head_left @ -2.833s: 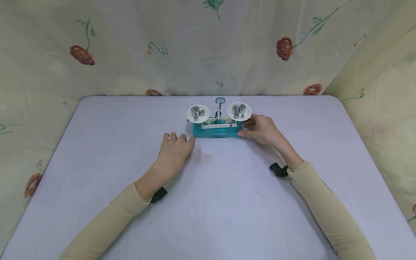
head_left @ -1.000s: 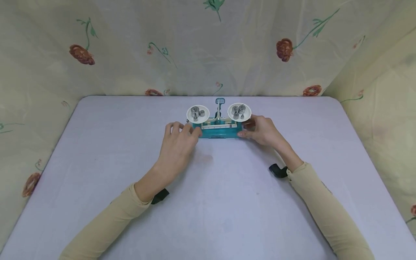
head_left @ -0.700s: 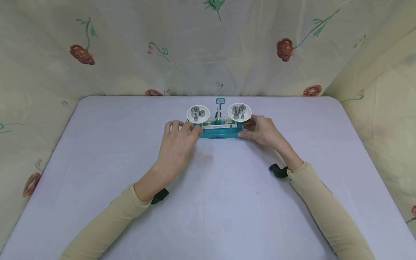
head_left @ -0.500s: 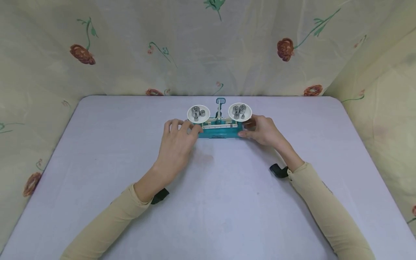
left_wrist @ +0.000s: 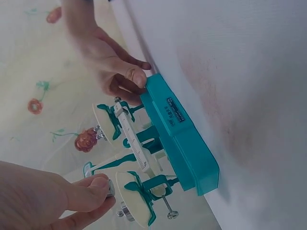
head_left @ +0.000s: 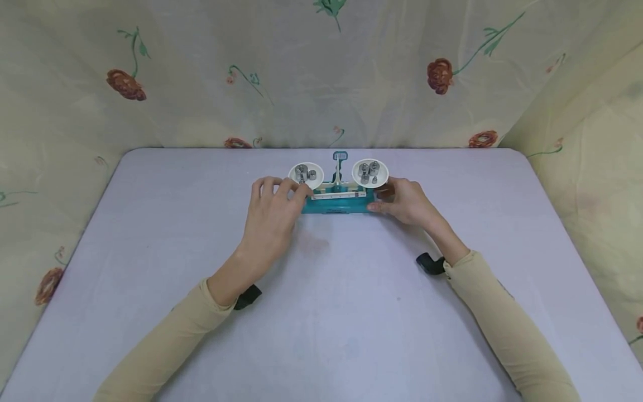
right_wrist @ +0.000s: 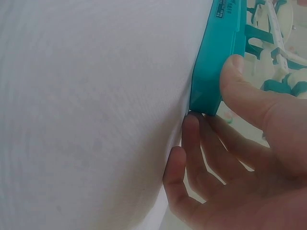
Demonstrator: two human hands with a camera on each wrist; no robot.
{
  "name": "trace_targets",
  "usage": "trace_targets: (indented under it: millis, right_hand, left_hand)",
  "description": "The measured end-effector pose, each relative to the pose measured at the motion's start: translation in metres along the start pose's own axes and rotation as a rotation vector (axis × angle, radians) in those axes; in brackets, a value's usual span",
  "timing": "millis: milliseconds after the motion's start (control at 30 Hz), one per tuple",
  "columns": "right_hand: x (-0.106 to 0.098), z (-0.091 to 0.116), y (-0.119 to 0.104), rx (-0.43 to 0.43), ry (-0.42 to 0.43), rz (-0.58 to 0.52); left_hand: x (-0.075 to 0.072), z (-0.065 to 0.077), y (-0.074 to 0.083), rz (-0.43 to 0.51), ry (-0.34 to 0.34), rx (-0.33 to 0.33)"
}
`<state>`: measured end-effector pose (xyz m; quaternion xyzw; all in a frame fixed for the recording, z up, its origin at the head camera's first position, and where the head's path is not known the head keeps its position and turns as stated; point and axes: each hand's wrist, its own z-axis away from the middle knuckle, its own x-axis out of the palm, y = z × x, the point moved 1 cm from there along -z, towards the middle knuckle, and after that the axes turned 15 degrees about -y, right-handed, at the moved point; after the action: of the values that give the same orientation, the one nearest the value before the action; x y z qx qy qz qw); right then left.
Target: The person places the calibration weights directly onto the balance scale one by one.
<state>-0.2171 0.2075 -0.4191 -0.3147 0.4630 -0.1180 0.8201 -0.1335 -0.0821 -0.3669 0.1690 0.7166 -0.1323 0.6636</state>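
A teal balance scale (head_left: 336, 207) stands near the table's far edge. Its white left pan (head_left: 318, 169) and white right pan (head_left: 383, 173) both carry several metal weights. My left hand (head_left: 271, 220) reaches over the left pan's near rim. In the left wrist view, its thumb and fingers pinch a small metal weight (left_wrist: 111, 188) close to the pan; whether it touches the pan I cannot tell. Another weight (left_wrist: 126, 211) sits on that pan. My right hand (head_left: 408, 204) holds the base's right end, thumb (right_wrist: 235, 81) on the front and fingers around the end.
A white-covered table (head_left: 341, 312) lies under the scale. Behind it hangs a pale curtain (head_left: 321, 84) with printed flowers. Black wrist-camera mounts (head_left: 430, 263) stick out below both sleeves.
My left hand has moved from the table, left of the base, up to the left pan, and its fingers now pinch a weight. My right hand and the scale have stayed put.
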Motion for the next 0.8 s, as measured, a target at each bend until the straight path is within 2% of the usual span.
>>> trace_targets:
  millis: [400,800]
  right_hand:
    - [0.001,0.001,0.000,0.002,0.003,0.000]
    - [0.000,0.000,0.000,0.005,-0.001,-0.001]
  left_hand:
    - [-0.001,-0.010,-0.003,0.078,0.036,-0.002]
    - [0.002,-0.023,-0.006,0.115,0.059,-0.012]
